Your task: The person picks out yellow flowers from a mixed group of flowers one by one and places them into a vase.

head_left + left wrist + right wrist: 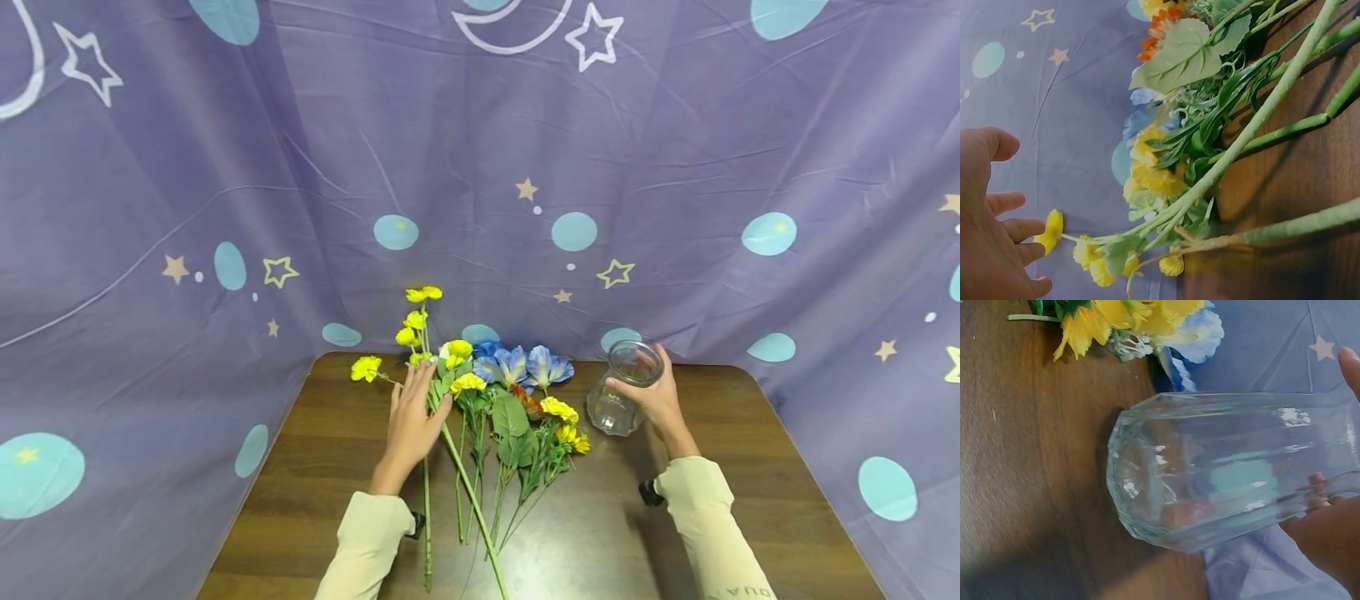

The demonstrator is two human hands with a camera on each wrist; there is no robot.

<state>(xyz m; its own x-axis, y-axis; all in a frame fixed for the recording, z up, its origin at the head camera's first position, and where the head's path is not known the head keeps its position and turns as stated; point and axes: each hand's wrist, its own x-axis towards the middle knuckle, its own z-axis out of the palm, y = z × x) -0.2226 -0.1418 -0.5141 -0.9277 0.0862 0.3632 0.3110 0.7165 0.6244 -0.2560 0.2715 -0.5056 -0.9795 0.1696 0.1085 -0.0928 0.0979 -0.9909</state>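
My right hand (663, 407) grips a clear glass vase (613, 410) around its neck, thumb on the near side. In the right wrist view the vase's faceted glass body (1222, 469) shows close up, with fingers visible through it. My left hand (411, 417) hovers at the yellow flowers (366, 368), its fingers spread and fairly straight. The left wrist view shows that hand (994, 219) with nothing gripped, fingertips beside a yellow bloom (1054, 231); whether they touch it I cannot tell. Long green stems (474, 500) run from these flowers toward the near edge.
Blue flowers (504, 367), an orange-red flower (527, 402), a yellow carnation-like bloom (559, 409) and broad green leaves (510, 415) lie between the hands on the brown wooden table (300, 492). A purple curtain (465, 167) with stars and ovals hangs behind and around the table.
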